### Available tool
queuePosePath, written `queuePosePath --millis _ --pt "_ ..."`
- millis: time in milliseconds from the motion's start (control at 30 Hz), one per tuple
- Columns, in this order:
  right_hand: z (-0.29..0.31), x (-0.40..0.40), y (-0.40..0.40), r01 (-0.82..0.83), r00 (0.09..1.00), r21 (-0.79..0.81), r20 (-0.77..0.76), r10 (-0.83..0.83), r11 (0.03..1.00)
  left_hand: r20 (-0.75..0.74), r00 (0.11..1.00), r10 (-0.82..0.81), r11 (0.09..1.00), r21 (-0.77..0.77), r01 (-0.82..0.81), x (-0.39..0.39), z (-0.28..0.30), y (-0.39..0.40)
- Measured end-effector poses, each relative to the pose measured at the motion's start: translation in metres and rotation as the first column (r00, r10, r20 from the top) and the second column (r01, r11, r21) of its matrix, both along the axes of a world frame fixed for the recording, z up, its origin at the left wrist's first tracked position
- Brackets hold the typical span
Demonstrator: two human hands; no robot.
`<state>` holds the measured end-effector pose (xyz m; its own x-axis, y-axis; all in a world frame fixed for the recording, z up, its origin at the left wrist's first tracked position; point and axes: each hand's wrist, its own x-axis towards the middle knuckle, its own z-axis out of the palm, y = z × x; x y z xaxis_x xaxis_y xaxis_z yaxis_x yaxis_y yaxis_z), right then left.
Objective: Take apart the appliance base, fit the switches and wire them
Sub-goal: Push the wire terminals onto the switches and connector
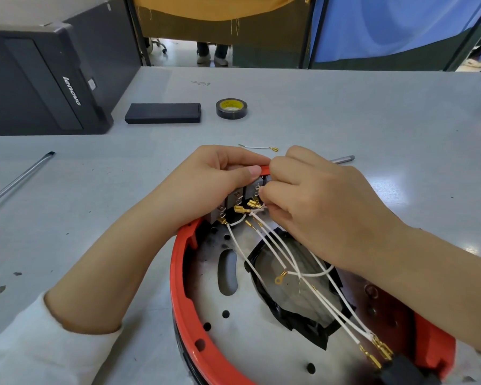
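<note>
The open appliance base [184, 295] lies on the surface [345, 112] right in front of you, red rim up, with the grey switches [235, 200] seated along its far edge. Your left hand [206, 187] grips that rim, thumb on top, steadying the switches. Your right hand [314, 207] pinches a white wire [272, 245] at the switch tabs. With several brass terminals bunched there, you could easily push one onto the wrong tab (the leads cross each other). Inside the base sit loose leads and a ring terminal [278, 279]. Beyond it lie a spare lead [258, 147] and a tape roll [231, 108].
</note>
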<state>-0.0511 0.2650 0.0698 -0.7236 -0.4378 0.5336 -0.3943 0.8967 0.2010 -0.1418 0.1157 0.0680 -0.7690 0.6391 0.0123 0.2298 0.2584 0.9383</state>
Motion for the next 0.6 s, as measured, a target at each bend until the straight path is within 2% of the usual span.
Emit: queuePosePath --millis 200,600 --pt "-0.0001 -0.0001 -0.0003 0.012 1.0 0.002 -0.002 -0.012 1.0 0.036 0.999 -0.01 1.0 0.013 0.01 -0.0003 -0.0006 -0.0003" --pt "-0.0038 0.0004 -0.0059 0.039 0.999 0.07 -0.023 -0.038 0.997 -0.028 1.0 -0.015 0.999 -0.037 0.014 0.0009 0.0006 0.0007"
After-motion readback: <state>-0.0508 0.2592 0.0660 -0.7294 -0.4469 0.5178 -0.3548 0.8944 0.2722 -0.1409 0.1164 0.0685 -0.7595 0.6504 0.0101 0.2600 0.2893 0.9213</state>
